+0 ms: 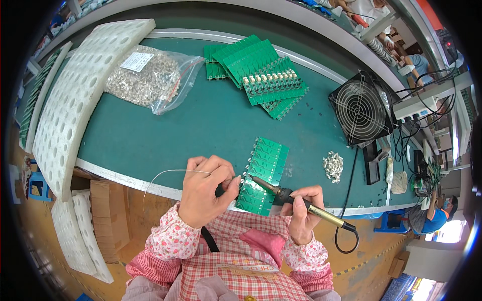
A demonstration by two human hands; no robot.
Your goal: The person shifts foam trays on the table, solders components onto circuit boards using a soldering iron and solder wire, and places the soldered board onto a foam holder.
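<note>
A green rectangular circuit board panel point(263, 175) is seen lying at the near edge of the green-topped counter point(201, 125), between the two hands. A thin silvery solder wire point(165, 172) is pinched in the fingers of the left hand point(206, 193), which are clenched around it just beside the panel's left edge; the wire curves away to the left. A soldering iron with a yellow and black handle point(301, 203) is gripped by the closed fingers of the right hand point(304, 215), its metal tip laid on the panel's lower part. A small heap of silvery metal parts point(333, 165) is found to the right of the panel. Farther back, a stack of green circuit boards point(256, 70), a clear plastic bag of small parts point(148, 78) and a black square fan point(361, 108) are placed. White perforated foam trays point(75, 95) are set at the left.
</note>
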